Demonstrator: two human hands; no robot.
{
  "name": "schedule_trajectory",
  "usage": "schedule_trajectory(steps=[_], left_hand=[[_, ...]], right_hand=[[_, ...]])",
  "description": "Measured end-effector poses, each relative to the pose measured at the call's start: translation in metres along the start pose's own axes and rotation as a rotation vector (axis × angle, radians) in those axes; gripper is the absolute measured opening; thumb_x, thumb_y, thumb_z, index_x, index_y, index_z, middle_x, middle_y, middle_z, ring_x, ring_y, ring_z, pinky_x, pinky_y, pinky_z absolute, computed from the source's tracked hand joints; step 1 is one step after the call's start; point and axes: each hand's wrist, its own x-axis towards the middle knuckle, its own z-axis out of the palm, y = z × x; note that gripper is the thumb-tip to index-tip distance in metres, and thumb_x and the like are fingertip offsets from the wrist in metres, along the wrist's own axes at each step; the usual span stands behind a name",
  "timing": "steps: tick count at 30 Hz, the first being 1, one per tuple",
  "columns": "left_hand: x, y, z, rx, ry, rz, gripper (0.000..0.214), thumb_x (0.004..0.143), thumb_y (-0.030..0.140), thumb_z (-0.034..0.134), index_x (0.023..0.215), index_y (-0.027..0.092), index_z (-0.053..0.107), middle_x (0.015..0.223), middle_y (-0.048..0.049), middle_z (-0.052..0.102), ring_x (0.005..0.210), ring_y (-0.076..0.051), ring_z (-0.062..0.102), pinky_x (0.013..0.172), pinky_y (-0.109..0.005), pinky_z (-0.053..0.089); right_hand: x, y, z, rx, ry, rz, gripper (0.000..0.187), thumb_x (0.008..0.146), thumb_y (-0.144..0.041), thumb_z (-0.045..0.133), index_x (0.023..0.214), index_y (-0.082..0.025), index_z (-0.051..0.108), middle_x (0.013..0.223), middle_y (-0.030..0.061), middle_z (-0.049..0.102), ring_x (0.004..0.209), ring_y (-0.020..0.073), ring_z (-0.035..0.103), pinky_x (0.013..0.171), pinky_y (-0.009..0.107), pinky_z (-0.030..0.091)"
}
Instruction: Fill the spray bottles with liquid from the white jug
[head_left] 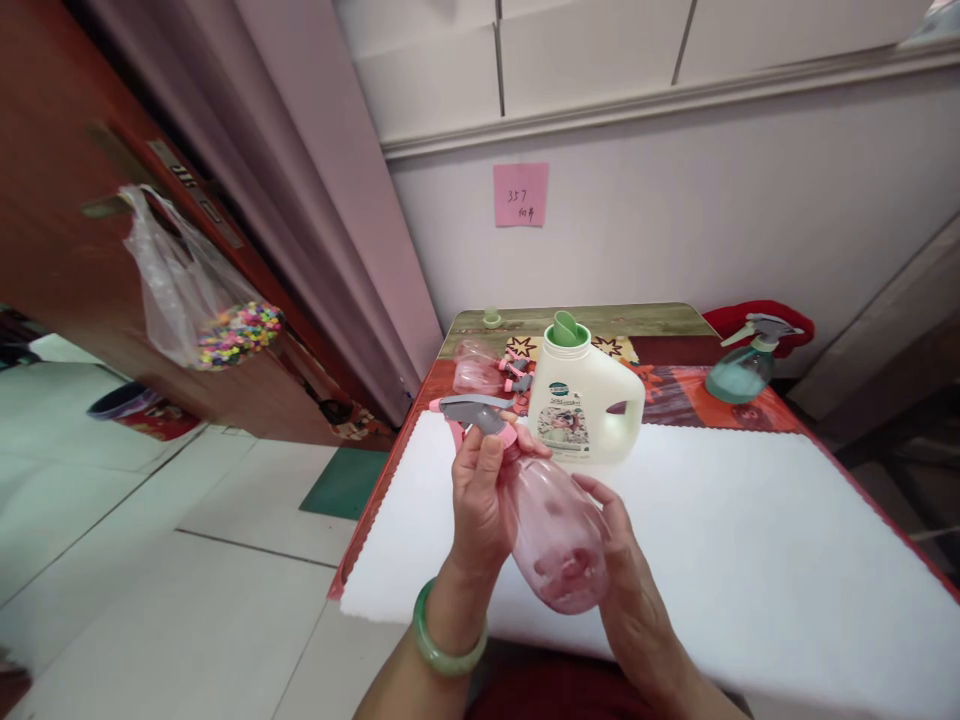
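Observation:
A clear pink spray bottle [559, 530] with a grey and pink trigger head is held tilted above the white mat, its head toward the upper left. My left hand [484, 480], a green bangle on its wrist, is wrapped round the bottle's neck. Against the lower right side of the bottle rests my right hand [622, 560], its fingers partly hidden behind it. Just beyond stands a cream jug [585, 410] with a green spout and a side handle. Behind the trigger head lie another pink bottle [477, 368] and several loose trigger heads [517, 375].
A white mat [720, 540] covers the table's front. A green-tinted spray bottle [746, 365] with liquid stands at the back right. Near the far edge sits a small green cap [491, 318]. A plastic bag [202, 300] of colourful pieces hangs from the door handle at left.

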Motion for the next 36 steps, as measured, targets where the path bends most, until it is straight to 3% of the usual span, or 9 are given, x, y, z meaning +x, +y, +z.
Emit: schedule_trajectory(steps=[3, 8, 15, 22, 27, 29, 31, 33, 36], left_hand=[[0.001, 0.003, 0.003, -0.001, -0.003, -0.035, 0.027, 0.091, 0.044, 0.078, 0.102, 0.02, 0.073, 0.082, -0.0015, 0.068, 0.079, -0.018, 0.069, 0.081, -0.032, 0.056], [0.004, 0.0, 0.003, -0.044, 0.039, -0.069, 0.029, 0.09, 0.045, 0.079, 0.103, 0.019, 0.074, 0.087, -0.0024, 0.072, 0.08, -0.018, 0.072, 0.085, -0.034, 0.057], [0.004, -0.006, 0.004, -0.047, 0.078, -0.085, 0.034, 0.091, 0.049, 0.077, 0.107, 0.018, 0.079, 0.107, -0.0093, 0.083, 0.09, -0.022, 0.078, 0.093, -0.037, 0.058], [0.001, -0.006, 0.008, -0.031, 0.123, -0.129, 0.036, 0.089, 0.051, 0.079, 0.098, 0.017, 0.082, 0.095, -0.009, 0.085, 0.092, -0.023, 0.079, 0.095, -0.037, 0.058], [-0.003, -0.009, 0.011, 0.026, 0.078, -0.129, 0.035, 0.09, 0.052, 0.077, 0.095, 0.018, 0.082, 0.096, -0.0089, 0.085, 0.096, -0.024, 0.078, 0.095, -0.037, 0.057], [-0.004, -0.01, 0.01, 0.02, 0.066, -0.131, 0.034, 0.092, 0.052, 0.074, 0.096, 0.018, 0.082, 0.098, -0.0091, 0.085, 0.095, -0.024, 0.078, 0.091, -0.037, 0.058], [-0.004, -0.011, 0.009, 0.008, 0.035, -0.134, 0.035, 0.094, 0.052, 0.071, 0.097, 0.018, 0.082, 0.1, -0.01, 0.085, 0.096, -0.025, 0.078, 0.091, -0.038, 0.058], [-0.005, -0.011, 0.008, -0.031, -0.011, -0.144, 0.036, 0.095, 0.052, 0.07, 0.1, 0.019, 0.081, 0.101, -0.0106, 0.084, 0.101, -0.027, 0.077, 0.096, -0.042, 0.057], [-0.005, -0.012, 0.007, -0.101, -0.102, -0.164, 0.036, 0.095, 0.054, 0.07, 0.105, 0.021, 0.078, 0.105, -0.01, 0.084, 0.106, -0.03, 0.076, 0.102, -0.048, 0.056]], right_hand=[[0.001, 0.011, -0.004, -0.056, -0.038, -0.092, 0.086, 0.079, -0.09, 0.06, 0.138, -0.028, 0.05, 0.13, 0.0137, 0.069, 0.104, 0.0317, 0.075, 0.078, 0.042, 0.066], [-0.007, -0.001, -0.004, -0.231, -0.081, -0.163, 0.111, 0.058, -0.072, 0.092, 0.145, -0.027, 0.039, 0.131, 0.0144, 0.065, 0.101, 0.0312, 0.075, 0.079, 0.04, 0.066], [-0.006, -0.003, -0.008, -0.664, 0.157, -0.504, 0.087, 0.071, -0.046, 0.089, 0.142, -0.022, 0.045, 0.134, 0.0148, 0.063, 0.111, 0.0312, 0.073, 0.089, 0.043, 0.066], [0.006, -0.005, -0.017, -0.875, 0.193, -0.87, 0.093, 0.08, -0.043, 0.083, 0.156, -0.021, 0.036, 0.139, 0.0171, 0.061, 0.122, 0.034, 0.07, 0.096, 0.049, 0.065], [0.008, -0.008, -0.022, -0.974, 0.191, -0.992, 0.1, 0.077, -0.037, 0.086, 0.16, -0.023, 0.032, 0.138, 0.0169, 0.062, 0.127, 0.0358, 0.067, 0.096, 0.051, 0.066], [0.004, -0.005, -0.02, -0.906, 0.218, -0.928, 0.099, 0.073, -0.037, 0.09, 0.157, -0.024, 0.038, 0.137, 0.0165, 0.063, 0.123, 0.0363, 0.069, 0.094, 0.051, 0.066], [-0.001, -0.005, -0.017, -0.699, 0.214, -0.72, 0.096, 0.068, -0.043, 0.092, 0.15, -0.023, 0.046, 0.136, 0.0164, 0.065, 0.113, 0.0347, 0.073, 0.086, 0.047, 0.068], [-0.005, -0.011, -0.012, -0.349, 0.118, -0.372, 0.088, 0.069, -0.058, 0.089, 0.141, -0.022, 0.054, 0.126, 0.0154, 0.071, 0.087, 0.0285, 0.077, 0.064, 0.039, 0.068], [-0.006, -0.028, -0.007, 0.233, -0.1, 0.257, 0.084, 0.078, -0.085, 0.064, 0.129, -0.017, 0.062, 0.096, 0.0124, 0.077, 0.045, 0.0139, 0.061, 0.033, 0.023, 0.044]])
